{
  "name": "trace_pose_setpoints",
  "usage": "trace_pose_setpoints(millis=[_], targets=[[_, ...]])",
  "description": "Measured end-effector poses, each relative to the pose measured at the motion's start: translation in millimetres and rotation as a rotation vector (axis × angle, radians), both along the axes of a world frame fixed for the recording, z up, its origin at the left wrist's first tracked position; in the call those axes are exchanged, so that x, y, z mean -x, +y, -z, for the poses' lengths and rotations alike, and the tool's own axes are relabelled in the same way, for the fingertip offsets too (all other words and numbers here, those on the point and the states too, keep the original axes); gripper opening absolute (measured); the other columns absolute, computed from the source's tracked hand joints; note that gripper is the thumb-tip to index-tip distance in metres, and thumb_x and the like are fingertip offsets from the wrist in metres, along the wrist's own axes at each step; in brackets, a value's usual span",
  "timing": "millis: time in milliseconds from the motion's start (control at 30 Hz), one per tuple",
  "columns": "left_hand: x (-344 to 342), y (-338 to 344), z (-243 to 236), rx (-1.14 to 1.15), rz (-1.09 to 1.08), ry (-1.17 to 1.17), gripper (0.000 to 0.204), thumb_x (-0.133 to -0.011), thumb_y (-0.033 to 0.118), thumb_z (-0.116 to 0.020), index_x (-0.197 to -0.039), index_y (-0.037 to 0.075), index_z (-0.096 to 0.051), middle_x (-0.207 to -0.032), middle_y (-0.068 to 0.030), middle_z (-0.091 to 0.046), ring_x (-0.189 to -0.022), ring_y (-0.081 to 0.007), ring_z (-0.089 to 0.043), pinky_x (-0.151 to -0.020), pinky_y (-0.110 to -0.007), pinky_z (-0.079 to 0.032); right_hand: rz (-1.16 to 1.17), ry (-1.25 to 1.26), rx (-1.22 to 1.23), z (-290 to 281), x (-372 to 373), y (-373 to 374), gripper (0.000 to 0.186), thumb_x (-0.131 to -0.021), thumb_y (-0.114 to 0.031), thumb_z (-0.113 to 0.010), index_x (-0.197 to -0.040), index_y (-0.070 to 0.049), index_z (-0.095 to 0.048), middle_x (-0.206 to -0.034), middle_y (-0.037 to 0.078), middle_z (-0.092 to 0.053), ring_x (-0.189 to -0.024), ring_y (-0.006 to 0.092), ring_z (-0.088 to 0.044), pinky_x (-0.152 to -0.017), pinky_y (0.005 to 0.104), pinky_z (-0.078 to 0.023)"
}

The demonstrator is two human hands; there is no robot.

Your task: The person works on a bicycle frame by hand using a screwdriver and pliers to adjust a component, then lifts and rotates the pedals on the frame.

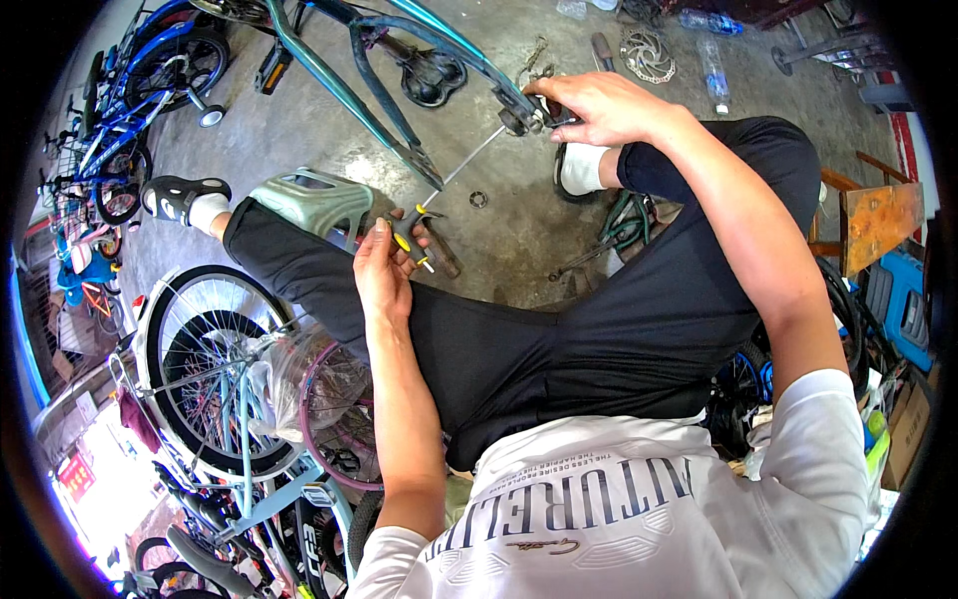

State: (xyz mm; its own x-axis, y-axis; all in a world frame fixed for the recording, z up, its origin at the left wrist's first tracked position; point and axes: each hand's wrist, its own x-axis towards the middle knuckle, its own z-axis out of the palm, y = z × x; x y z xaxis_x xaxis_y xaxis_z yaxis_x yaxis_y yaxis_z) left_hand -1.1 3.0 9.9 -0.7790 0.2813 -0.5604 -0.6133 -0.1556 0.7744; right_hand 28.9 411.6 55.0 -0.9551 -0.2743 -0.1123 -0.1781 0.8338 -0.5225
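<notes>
My left hand [384,270] is closed around the yellow-and-black handle of a screwdriver [464,165]. Its long thin shaft slants up to a dark metal part [517,110] at the rear end of a teal bicycle frame [324,95]. Fingers of my right hand [604,110] are curled over that part, gripping it from the far right; its exact kind is hard to make out. A black saddle [431,78] shows low beneath the frame, near the floor. Where the screwdriver tip meets the part is too small to tell.
A grey-green plastic stool [309,200] stands by my left leg. On the concrete lie a small toothed ring [478,200], a brake disc [648,56], a clear bottle [714,75] and green-handled tools [629,220]. Bicycles [210,369] crowd the left side; a wooden chair [880,225] stands right.
</notes>
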Motion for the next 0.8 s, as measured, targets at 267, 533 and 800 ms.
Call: trace_pose_setpoints(millis=[267, 533, 800], targets=[[3.9, -7.0, 8.7, -0.110, 0.013, -0.143, 0.035, -0.107, 0.027, -0.057, -0.134, 0.005, -0.059, -0.092, -0.0133, -0.071, -0.055, -0.0094, -0.057, -0.050, -0.023, -0.045, 0.015, -0.027, -0.016, -0.3, 1.4, -3.0, 0.062, -0.089, -0.032, -0.077, -0.142, -0.011, -0.051, -0.107, 0.015, -0.072, -0.105, 0.0385, -0.068, -0.086, 0.0508, -0.052], [1.9, 1.3, 2.5, -0.223, -0.102, -0.458, 0.035, -0.105, 0.026, -0.061, -0.136, 0.009, -0.059, -0.083, -0.0057, -0.060, -0.049, -0.0046, -0.042, -0.047, -0.022, -0.037, 0.017, -0.093, -0.013, -6.3, 4.4, -4.6, 0.061, -0.090, -0.034, -0.076, -0.140, -0.008, -0.052, -0.109, 0.018, -0.071, -0.108, 0.0398, -0.067, -0.087, 0.0504, -0.052], [0.2, 5.3, -0.5, -0.224, -0.145, -0.462, 0.038, -0.105, 0.030, -0.064, -0.137, 0.009, -0.061, -0.078, -0.0028, -0.056, -0.049, -0.0045, -0.038, -0.046, -0.021, -0.033, -0.005, -0.104, 0.061, -5.4, 7.0, -1.9, 0.061, -0.087, -0.029, -0.079, -0.138, -0.004, -0.056, -0.123, 0.017, -0.067, -0.111, 0.0382, -0.066, -0.091, 0.0482, -0.053]])
